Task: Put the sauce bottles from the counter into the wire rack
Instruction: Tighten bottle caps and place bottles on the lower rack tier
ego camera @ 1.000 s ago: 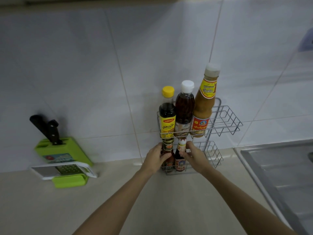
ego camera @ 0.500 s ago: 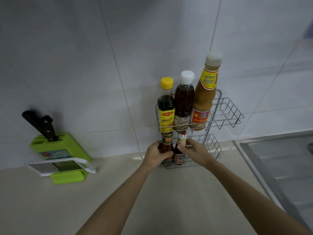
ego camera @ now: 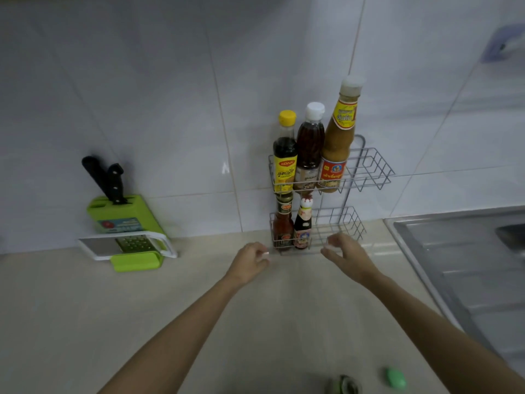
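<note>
Knife block [ego camera: 125,214] and grater [ego camera: 133,244] at frame left; five bottles upright in wire rack [ego camera: 366,172]; left hand [ego camera: 250,263] and right hand [ego camera: 345,253] loosely open, apparently empty

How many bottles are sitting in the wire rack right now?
5. Upper shelf, left to right: yellow-capped dark bottle, white-capped reddish bottle, tall tan sauce bottle. Lower shelf: red-labelled bottle, small dark bottle. None seems hidden.
</note>
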A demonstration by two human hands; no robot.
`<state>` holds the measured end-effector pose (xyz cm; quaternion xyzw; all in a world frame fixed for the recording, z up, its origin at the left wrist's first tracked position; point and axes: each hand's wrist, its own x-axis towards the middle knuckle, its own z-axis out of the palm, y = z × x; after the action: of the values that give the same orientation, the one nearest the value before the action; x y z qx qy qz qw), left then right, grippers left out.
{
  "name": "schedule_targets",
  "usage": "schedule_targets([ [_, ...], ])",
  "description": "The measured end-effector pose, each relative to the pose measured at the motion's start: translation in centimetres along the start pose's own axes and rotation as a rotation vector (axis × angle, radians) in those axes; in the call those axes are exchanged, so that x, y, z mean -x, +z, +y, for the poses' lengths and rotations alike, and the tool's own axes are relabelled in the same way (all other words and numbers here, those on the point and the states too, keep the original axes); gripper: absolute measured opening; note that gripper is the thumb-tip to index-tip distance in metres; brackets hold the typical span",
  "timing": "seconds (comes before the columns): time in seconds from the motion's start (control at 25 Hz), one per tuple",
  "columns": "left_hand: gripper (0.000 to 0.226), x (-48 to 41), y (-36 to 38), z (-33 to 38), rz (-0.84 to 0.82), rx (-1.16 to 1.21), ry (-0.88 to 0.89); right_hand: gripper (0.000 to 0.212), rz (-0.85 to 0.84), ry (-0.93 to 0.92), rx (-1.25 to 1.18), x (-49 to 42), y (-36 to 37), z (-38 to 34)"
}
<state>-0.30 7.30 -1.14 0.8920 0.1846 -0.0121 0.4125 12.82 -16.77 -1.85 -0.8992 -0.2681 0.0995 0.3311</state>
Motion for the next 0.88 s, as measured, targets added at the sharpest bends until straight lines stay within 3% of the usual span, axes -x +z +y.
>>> schedule_targets([
  [0.12, 0.017, 5.1, 0.7, -0.5, -0.115, 0.011, 0.071, 0.016, -0.102, -0.033, 0.053, 4.2, -1.1, -1.4],
  [0.24, 0.016, 10.2, 2.1, -1.5, -0.226, -0.040, 0.124, 0.016, -0.133, -0.117, 0.044, 8.4, -1.3, -3.5],
  [0.4, 0.032, 16.0, 4.5, -3.6, -0.444, -0.039, 0.139, 0.013, -0.255, -0.317, 0.185, 12.8, -0.5, -5.9],
  [0.52, 0.059, 19.3, 5.9, -4.6, -0.561, -0.045, 0.221, 0.019, -0.323, -0.373, 0.258, 14.8, 0.0, -6.6],
  [0.68, 0.083, 22.7, 8.2, -4.5, -0.477, -0.063, 0.279, 0.045, -0.344, -0.350, 0.123, 18.0, -0.3, -8.7],
  [0.88, 0.052, 23.8, 10.6, -3.8, -0.271, 0.169, 0.172, 0.044, -0.438, -0.439, 0.141, 20.8, -0.4, -10.9],
])
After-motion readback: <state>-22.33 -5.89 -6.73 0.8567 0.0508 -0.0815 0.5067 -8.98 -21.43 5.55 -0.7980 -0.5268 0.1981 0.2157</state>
